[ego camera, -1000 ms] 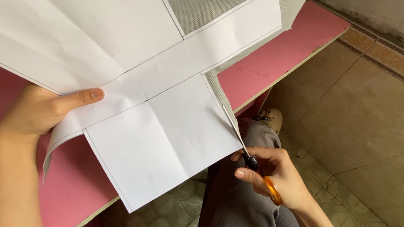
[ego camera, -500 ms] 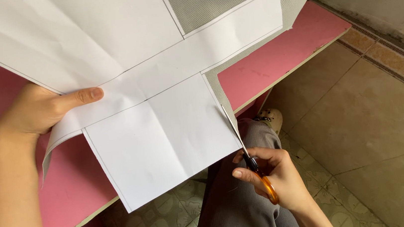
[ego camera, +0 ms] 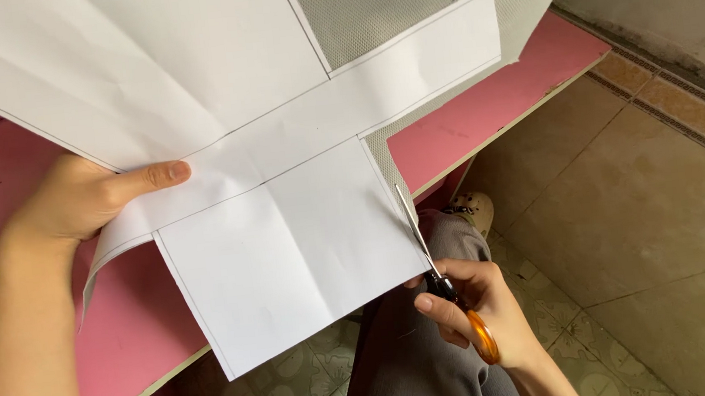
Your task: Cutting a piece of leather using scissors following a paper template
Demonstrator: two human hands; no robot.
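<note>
The right hand (ego camera: 477,307) grips orange-handled scissors (ego camera: 445,289) whose blades point up and away along the right edge of a white paper pattern (ego camera: 286,231), while the left hand (ego camera: 78,201) pinches the sheet's far left side above a pink table (ego camera: 491,105).

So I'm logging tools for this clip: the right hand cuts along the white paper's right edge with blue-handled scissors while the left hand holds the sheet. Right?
Not quite: the scissors have orange handles, not blue, as the head view shows. The rest stands: the right hand cuts along the right edge of the white paper, and the left hand holds the sheet.
</note>
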